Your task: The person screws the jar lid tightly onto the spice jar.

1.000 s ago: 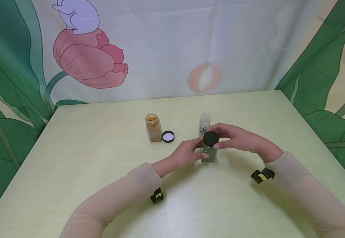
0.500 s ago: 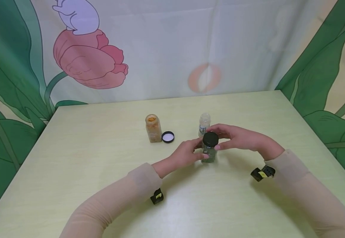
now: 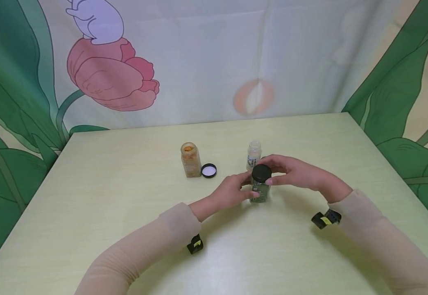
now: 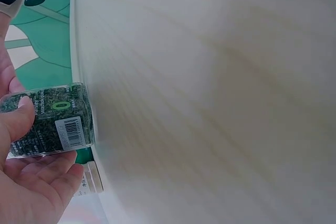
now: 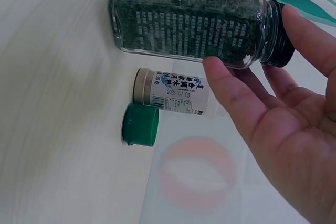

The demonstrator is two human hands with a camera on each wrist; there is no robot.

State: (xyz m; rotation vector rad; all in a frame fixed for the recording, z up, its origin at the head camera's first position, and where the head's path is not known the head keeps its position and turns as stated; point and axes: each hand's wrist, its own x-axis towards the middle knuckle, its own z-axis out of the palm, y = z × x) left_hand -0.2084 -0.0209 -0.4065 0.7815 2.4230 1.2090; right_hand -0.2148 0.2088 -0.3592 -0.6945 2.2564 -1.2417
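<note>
A square glass jar of dried green herbs [image 3: 260, 193] stands upright on the table with its black lid [image 3: 261, 173] on. My left hand [image 3: 232, 190] grips the jar low on its body, the thumb lying across the near side in the left wrist view. From the right, my right hand [image 3: 299, 173] holds the lid between thumb and fingers. The right wrist view shows that thumb on the lid, while one fingertip reaches the glass side of the jar [image 5: 184, 24]. Some fingers of both hands are hidden behind the jar.
Just behind the jar is a small clear seasoning bottle [image 3: 253, 155] with its top uncapped. A green cap [image 5: 140, 124] sits beside it. Farther left stands an open jar of orange-brown spice [image 3: 191, 163], with a black lid [image 3: 209, 170] lying white side up next to it.
</note>
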